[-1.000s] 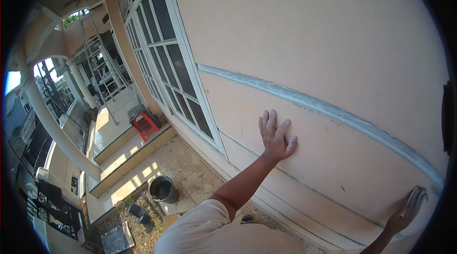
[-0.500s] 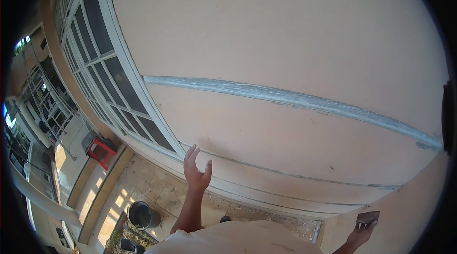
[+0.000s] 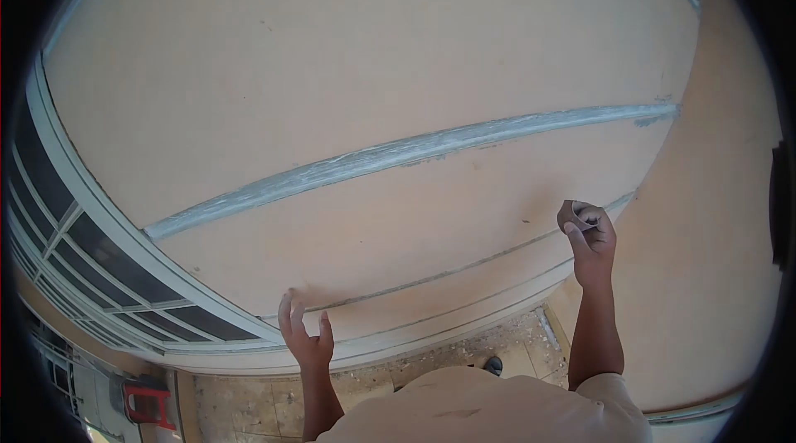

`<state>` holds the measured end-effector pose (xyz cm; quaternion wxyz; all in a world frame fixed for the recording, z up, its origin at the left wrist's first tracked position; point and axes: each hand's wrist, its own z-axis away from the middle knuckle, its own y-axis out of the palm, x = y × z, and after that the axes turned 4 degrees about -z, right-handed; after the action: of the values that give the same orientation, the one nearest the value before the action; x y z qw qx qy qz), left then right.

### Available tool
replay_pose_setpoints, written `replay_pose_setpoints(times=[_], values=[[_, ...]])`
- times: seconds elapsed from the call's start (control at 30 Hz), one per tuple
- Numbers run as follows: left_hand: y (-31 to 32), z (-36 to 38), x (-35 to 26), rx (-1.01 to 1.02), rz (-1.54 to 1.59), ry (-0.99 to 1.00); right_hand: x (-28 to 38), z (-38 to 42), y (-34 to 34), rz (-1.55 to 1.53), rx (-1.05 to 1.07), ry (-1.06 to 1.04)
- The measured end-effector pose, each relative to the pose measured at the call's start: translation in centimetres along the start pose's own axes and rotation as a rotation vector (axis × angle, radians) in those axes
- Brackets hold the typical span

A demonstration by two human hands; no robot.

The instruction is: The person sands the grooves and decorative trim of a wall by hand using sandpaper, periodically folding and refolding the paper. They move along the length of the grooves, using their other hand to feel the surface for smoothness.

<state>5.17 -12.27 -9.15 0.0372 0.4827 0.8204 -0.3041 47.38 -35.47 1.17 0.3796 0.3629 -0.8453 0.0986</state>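
Observation:
My left hand [image 3: 307, 339] is raised in front of the lower wall, fingers apart and holding nothing, near the bottom corner of the window frame. On the right, my right hand [image 3: 595, 245] grips a bent brown sheet that looks like sandpaper [image 3: 567, 216]. It is held close to the peach wall [image 3: 373, 70]; whether it touches cannot be made out. A grey-white moulding strip [image 3: 414, 147] runs across the wall above both hands. A thinner grey line [image 3: 439, 279] crosses the wall between them.
At the left is a white-framed window [image 3: 116, 269] with dark panes. A red stool [image 3: 148, 406] stands at lower left. The tiled floor [image 3: 249, 401] carries scattered debris along the wall's foot. Another wall [image 3: 713, 277] meets this one at the right.
My view has turned to the right. My right hand has come up with the sandpaper from low at the side to the wall. The left hand stays open.

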Motion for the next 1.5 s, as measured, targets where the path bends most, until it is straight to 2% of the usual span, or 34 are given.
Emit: replay_pose_setpoints(times=[0.07,0.17,0.2,0.23,0.3,0.4,0.53,0.6,0.83,0.9,1.03,1.1,1.17,1.23,1.33,1.4,1.43,1.5], values=[[-0.1,1.0,1.0,0.045,0.014,0.005,4.2,-1.9,4.4,0.405,0.059,-0.118],[-0.8,2.7,1.7,0.084,0.040,-0.009,7.3,-5.0,8.8,0.744,0.249,-0.442],[-1.1,3.6,1.9,0.106,0.071,-0.082,7.7,-5.8,9.9,0.863,0.310,-0.572],[-1.5,4.4,2.2,0.128,0.095,-0.157,8.0,-6.3,11.0,0.871,0.313,-0.571],[-2.1,5.2,1.7,0.103,0.121,-0.230,8.0,-7.0,13.0,0.897,0.274,-0.749],[-2.9,6.4,1.3,0.106,0.127,-0.250,7.0,-6.9,14.8,0.945,0.193,-0.732],[-3.7,6.0,-0.2,0.110,0.087,-0.173,6.1,-7.5,14.8,1.013,0.107,-0.693],[-4.0,5.6,-1.2,0.089,0.065,-0.139,5.8,-8.4,13.8,1.028,0.069,-0.605],[-3.3,6.0,-3.9,0.027,0.090,-0.216,5.2,-8.3,13.5,0.944,0.107,-0.574],[-2.5,5.5,-5.2,0.033,0.096,-0.216,5.0,-8.2,13.4,0.924,0.110,-0.661],[-1.5,4.2,-7.3,0.158,0.099,-0.128,5.2,-8.2,13.1,0.895,0.119,-0.674],[-1.3,2.0,-8.2,0.182,0.051,0.068,5.3,-8.1,13.2,0.906,0.095,-0.695],[-0.6,0.0,-7.7,0.170,0.033,0.100,5.1,-7.8,13.7,0.908,0.082,-0.675],[0.5,-3.1,-7.4,-0.024,-0.063,0.269,4.8,-7.9,14.6,0.916,0.076,-0.663],[2.6,-7.6,-7.4,-0.108,-0.059,0.378,4.6,-7.4,16.7,0.950,0.077,-0.713],[3.9,-10.2,-7.7,-0.215,-0.056,0.570,4.9,-7.6,16.1,0.895,0.132,-0.680],[4.8,-11.0,-7.6,-0.214,-0.059,0.571,5.2,-8.0,15.6,0.842,0.183,-0.654],[6.6,-12.0,-7.1,-0.334,-0.022,0.552,5.4,-9.0,13.3,0.834,0.193,-0.653]])
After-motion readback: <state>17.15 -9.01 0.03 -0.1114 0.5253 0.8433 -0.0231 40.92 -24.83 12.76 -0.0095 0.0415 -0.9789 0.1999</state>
